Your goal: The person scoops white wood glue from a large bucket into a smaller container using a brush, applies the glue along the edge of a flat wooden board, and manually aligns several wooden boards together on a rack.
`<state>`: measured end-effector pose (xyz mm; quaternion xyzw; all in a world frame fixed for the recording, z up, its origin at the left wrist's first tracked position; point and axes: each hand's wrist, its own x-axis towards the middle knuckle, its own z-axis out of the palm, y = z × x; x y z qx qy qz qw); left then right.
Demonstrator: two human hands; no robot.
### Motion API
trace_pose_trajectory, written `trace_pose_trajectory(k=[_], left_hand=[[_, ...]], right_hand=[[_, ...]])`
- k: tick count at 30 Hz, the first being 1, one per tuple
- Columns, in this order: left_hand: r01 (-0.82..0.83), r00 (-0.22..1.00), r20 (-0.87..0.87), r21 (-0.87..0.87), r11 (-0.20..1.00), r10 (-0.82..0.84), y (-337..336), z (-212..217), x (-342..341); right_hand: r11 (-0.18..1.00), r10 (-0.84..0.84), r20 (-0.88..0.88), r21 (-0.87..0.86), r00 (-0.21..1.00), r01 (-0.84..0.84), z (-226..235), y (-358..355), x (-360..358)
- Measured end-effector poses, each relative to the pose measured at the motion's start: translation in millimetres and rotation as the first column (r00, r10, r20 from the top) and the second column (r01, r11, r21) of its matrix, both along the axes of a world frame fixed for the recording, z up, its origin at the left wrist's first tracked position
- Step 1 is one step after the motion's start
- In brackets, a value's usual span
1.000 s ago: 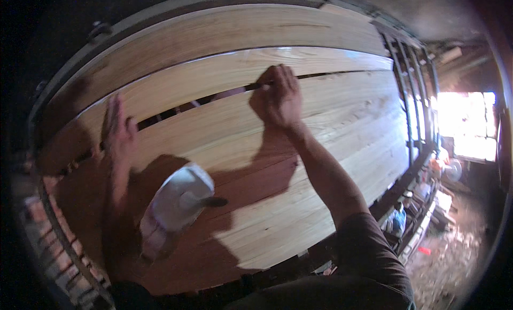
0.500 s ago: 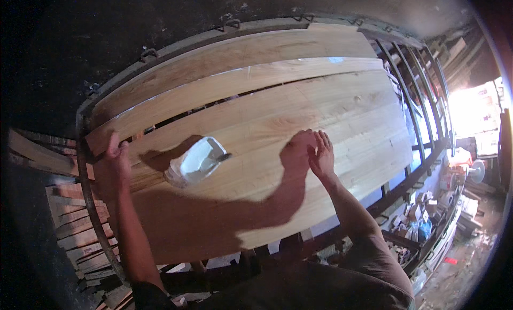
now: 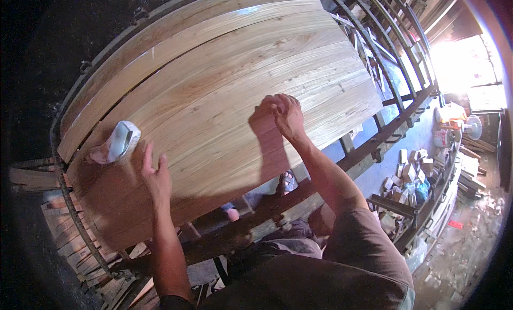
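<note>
My left hand (image 3: 157, 176) is open above the left part of a wide panel of pale wooden boards (image 3: 224, 101), thumb and fingers apart. Just beyond it to the left, a white plastic container (image 3: 123, 139), cut open at the top, lies tilted on the wood. My right hand (image 3: 289, 116) is over the middle of the panel, its fingers bent inward. Its fingertips meet their shadow, close to or touching the boards; whether anything is inside them is hidden. A thin dark gap runs between two of the far boards.
A dark metal frame (image 3: 368, 152) with clamps surrounds the panel, its bars extending right. Wood offcuts (image 3: 69, 224) are stacked at the left. Small wooden blocks (image 3: 411, 168) and a white fan (image 3: 473, 127) are at the right. A foot (image 3: 287, 181) shows below the near edge.
The view has shifted and turned. My left hand has left the panel's left end and opened beside the container. My right hand's fingers have bent. The gap between the boards looks narrower.
</note>
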<state>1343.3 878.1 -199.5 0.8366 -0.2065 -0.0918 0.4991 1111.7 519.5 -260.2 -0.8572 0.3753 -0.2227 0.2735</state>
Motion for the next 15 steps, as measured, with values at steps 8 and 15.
trace_pose_trajectory(k=[8,15], left_hand=[[0.112,0.992,0.020,0.255,0.961,-0.121,-188.0,-50.4,-84.6],[0.098,0.961,0.182,0.478,0.873,-0.208,-356.2,-50.6,-134.4]], right_hand=[[0.983,-0.179,-0.002,0.027,0.984,0.179,65.1,-152.9,-175.6],[0.924,-0.342,-0.042,0.170,0.939,0.344,108.4,-270.1,-262.6]])
